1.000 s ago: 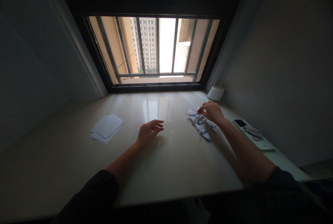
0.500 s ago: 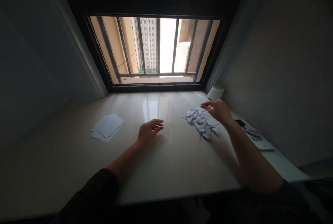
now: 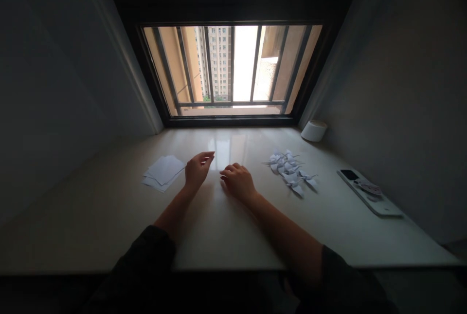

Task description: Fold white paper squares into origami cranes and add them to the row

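My left hand (image 3: pixel 198 169) is raised over the pale surface, just right of a small stack of white paper sheets (image 3: pixel 164 172). Its fingers stretch forward with the thumb a little apart, and nothing shows between them. Across a narrow gap, my right hand (image 3: pixel 239 180) hovers low with loosely bent, parted fingers and no visible object in them. To its right lies a cluster of several white folded paper cranes (image 3: pixel 291 168), with pointed tips sticking out.
A pale countertop (image 3: pixel 120 226) runs up to a barred window (image 3: pixel 233 70). A white rounded object (image 3: pixel 314 131) stands in the back right corner. Along the right wall lies a white flat device (image 3: pixel 386 209) with a dark panel and a small patterned item on it.
My right hand has moved left from above the paper cranes to the middle of the counter. My left hand has shifted toward the paper stack. The camera view has turned slightly left.
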A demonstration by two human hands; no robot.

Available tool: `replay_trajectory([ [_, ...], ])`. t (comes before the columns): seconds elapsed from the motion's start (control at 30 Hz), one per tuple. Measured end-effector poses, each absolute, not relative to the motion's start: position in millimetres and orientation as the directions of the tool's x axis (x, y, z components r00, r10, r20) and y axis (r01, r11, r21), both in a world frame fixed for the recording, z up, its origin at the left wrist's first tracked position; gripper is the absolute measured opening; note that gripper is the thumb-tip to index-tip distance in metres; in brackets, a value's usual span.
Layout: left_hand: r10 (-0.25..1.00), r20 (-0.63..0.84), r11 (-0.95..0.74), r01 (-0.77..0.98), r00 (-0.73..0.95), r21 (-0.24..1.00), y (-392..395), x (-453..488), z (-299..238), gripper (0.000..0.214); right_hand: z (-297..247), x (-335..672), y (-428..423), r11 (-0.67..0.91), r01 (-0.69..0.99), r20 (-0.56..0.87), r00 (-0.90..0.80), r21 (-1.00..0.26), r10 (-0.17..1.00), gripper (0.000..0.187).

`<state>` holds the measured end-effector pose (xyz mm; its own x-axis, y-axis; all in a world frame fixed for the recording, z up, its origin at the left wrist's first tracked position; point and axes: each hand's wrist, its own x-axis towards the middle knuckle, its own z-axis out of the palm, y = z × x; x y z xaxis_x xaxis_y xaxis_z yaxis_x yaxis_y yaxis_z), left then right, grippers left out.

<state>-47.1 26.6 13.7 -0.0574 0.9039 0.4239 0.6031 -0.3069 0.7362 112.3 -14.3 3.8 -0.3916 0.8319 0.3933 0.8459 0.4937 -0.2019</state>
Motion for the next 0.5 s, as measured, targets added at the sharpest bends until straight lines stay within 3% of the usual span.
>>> replay_trajectory([
  [0.1, 0.907, 0.42, -0.228, 0.817, -0.019, 0.53, 30.4, -82.3, 28.3, 0.025, -8.4, 117.3, -10.7, 0.493, 0.827, 0.436, -0.351, -0.27, 0.828, 0.02],
  [0.17, 0.935, 0.338, -0.038, 0.921, -0.104, 0.388, 29.3, -113.6, 34.8, 0.028, -13.1, 120.3, -10.5, 0.496, 0.812, 0.44, -0.34, -0.308, 0.831, 0.022],
  [0.23, 0.95, 0.215, 0.163, 0.948, -0.225, 0.273, 26.5, -144.4, 35.7, 0.04, -15.8, 121.3, -11.4, 0.506, 0.798, 0.432, -0.35, -0.328, 0.831, 0.022],
  [0.3, 0.958, 0.134, 0.232, 0.959, -0.255, 0.165, 23.7, -167.4, 31.4, 0.054, -17.1, 120.7, -12.6, 0.511, 0.789, 0.428, -0.354, -0.34, 0.832, 0.022],
  [0.37, 0.972, 0.057, 0.222, 0.97, -0.228, 0.096, 22.3, -178.9, 25.0, 0.062, -17.5, 119.9, -13.3, 0.513, 0.785, 0.425, -0.355, -0.347, 0.832, 0.023],
  [0.5, 0.971, -0.048, 0.237, 0.969, -0.234, 0.077, 22.5, -177.7, 17.3, 0.061, -17.4, 120.8, -13.3, 0.506, 0.784, 0.426, -0.345, -0.359, 0.836, 0.023],
])
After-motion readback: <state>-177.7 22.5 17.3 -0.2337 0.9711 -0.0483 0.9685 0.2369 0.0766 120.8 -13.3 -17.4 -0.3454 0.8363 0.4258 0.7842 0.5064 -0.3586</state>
